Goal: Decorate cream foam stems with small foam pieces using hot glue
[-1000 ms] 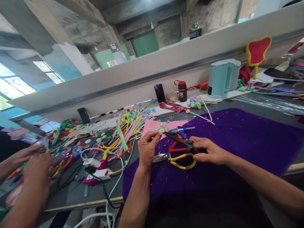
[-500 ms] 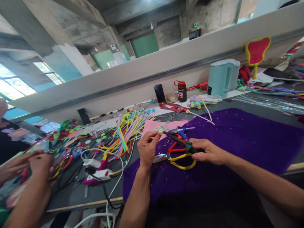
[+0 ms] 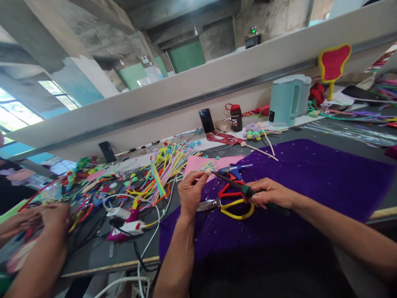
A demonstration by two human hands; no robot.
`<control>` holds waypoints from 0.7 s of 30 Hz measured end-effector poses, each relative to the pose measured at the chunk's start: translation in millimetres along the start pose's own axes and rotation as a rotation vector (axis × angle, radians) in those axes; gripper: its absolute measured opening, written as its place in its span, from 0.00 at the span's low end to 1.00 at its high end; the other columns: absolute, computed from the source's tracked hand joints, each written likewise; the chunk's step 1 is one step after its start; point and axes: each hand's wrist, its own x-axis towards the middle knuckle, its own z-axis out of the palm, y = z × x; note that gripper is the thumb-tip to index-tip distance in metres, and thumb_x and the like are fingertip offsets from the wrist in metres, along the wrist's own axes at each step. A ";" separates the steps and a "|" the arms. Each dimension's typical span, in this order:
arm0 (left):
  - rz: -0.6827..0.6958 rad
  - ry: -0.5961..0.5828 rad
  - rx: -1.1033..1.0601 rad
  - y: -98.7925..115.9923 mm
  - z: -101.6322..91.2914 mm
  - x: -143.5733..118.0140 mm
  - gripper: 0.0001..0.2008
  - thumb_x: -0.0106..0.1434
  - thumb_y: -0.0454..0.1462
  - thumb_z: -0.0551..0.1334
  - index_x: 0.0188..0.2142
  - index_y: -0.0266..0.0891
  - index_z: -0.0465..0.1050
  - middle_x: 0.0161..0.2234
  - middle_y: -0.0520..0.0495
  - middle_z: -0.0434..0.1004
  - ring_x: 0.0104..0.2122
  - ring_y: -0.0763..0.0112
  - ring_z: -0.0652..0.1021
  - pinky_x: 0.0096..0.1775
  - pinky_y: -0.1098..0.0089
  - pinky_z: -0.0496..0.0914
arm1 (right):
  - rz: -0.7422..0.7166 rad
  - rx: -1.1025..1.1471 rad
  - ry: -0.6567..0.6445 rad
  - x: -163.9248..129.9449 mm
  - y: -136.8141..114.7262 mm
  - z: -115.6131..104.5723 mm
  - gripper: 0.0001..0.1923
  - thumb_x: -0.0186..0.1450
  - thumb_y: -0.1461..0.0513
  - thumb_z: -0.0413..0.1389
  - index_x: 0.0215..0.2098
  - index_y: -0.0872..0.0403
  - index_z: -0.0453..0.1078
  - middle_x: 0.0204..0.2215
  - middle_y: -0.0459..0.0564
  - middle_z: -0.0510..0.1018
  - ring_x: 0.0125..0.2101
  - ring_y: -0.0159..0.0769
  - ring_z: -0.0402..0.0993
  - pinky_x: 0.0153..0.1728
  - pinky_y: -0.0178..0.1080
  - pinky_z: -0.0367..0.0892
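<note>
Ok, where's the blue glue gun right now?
The blue glue gun lies on the purple cloth beside the pink sheet, just beyond the left hand and right hand.

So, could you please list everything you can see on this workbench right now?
purple felt cloth: one, purple, spread on the bench under both hands
yellow-handled scissors: one, yellow, on the cloth between the hands
blue glue gun: one, blue, beyond the hands
pink felt sheet: one, pink, at the cloth's far edge
coloured pipe cleaners: many, mixed colours, left of the cloth
pale blue electric kettle: one, by the back wall
brown jar with red lid: one, left of the kettle
co-worker's hands: two, far left
left hand: pinching a small pale piece
right hand: gripping a dark slim tool with a green collar, tip at the piece
</note>
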 end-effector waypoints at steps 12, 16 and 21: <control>-0.052 -0.023 0.043 -1.5 0.0 1.0 0.08 0.52 0.40 0.63 0.29 0.38 0.75 0.24 0.51 0.73 0.25 0.75 0.70 0.26 0.74 0.63 | 0.079 0.184 -0.030 2.5 3.3 -3.8 0.18 0.58 0.54 0.53 0.29 0.63 0.70 0.23 0.49 0.69 0.19 0.26 0.61 0.19 0.32 0.57; -0.154 -0.010 -0.004 -0.9 2.0 2.8 0.09 0.51 0.41 0.64 0.30 0.37 0.75 0.24 0.51 0.73 0.25 0.75 0.71 0.26 0.75 0.63 | -0.006 0.017 0.003 4.1 -1.3 -3.7 0.18 0.58 0.53 0.53 0.22 0.60 0.67 0.29 0.51 0.68 0.27 0.30 0.62 0.26 0.33 0.59; -0.438 0.004 -0.372 -2.2 -1.9 7.9 0.12 0.49 0.42 0.65 0.30 0.35 0.74 0.21 0.52 0.72 0.21 0.78 0.70 0.21 0.78 0.61 | -0.053 -0.268 0.046 -4.2 -9.7 -12.9 0.19 0.58 0.51 0.51 0.21 0.59 0.64 0.26 0.47 0.63 0.27 0.31 0.60 0.28 0.34 0.56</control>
